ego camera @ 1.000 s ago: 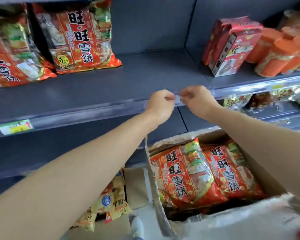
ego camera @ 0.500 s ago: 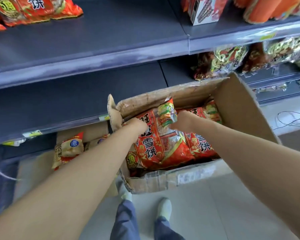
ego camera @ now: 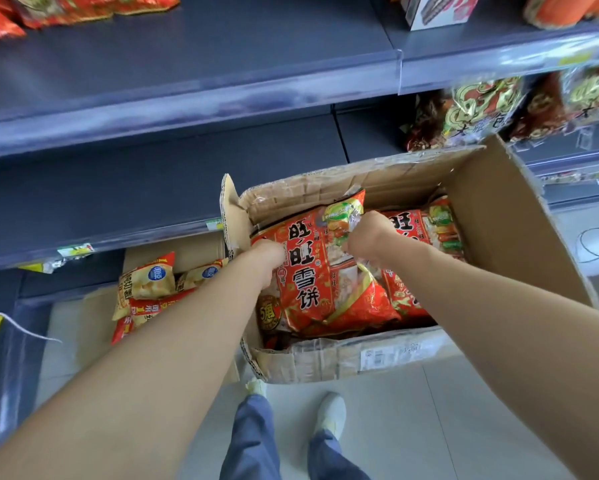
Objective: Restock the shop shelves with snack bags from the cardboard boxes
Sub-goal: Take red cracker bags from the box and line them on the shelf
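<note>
A red snack bag point(ego camera: 308, 282) is gripped at both sides by the left hand point(ego camera: 268, 256) and the right hand point(ego camera: 367, 233), the fingers curled into the wrapper. The bag is tilted up inside the open box point(ego camera: 499, 220), beside a second bag point(ego camera: 412, 233). The box is set before grey shelves point(ego camera: 187, 71). Yellow bags point(ego camera: 145, 282) are seen at its left.

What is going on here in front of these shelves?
A person is restocking snacks. Both the left hand and the right hand grip one red rice-cracker bag that lies on top in the open cardboard box on the floor. A second red bag lies beside it. Nothing has left the box yet.
</note>
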Demonstrator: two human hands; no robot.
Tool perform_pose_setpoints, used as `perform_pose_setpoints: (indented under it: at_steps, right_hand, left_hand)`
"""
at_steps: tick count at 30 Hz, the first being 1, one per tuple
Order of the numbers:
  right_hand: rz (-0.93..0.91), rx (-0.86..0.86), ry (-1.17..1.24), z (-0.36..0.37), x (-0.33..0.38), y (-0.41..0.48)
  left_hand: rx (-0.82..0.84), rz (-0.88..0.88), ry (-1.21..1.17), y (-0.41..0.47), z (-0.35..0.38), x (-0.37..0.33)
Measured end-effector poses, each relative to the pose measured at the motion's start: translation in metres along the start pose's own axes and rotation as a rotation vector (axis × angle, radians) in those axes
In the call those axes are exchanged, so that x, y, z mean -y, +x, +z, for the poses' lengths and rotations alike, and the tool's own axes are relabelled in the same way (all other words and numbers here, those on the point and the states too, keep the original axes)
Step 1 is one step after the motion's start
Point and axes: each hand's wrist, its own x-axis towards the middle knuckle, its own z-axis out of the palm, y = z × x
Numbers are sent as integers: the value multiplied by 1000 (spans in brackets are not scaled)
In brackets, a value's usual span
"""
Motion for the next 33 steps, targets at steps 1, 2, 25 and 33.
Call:
perform_pose_setpoints:
  at_steps: [1, 2, 25, 33]
  right_hand:
    - [13, 28, 19, -10, 5, -5]
    - [-1, 15, 36, -16, 1, -6]
    - [-173, 32, 618, -180, -4, -120]
    - [-420, -182, 650, -179, 86, -131]
  left_hand:
    - [5, -12, -12, -1, -1, 0]
    - [32, -22, -35, -5, -2, 0]
    - [201, 224, -213, -161, -39, -66]
    - [-96, 462, -427, -179, -127, -92]
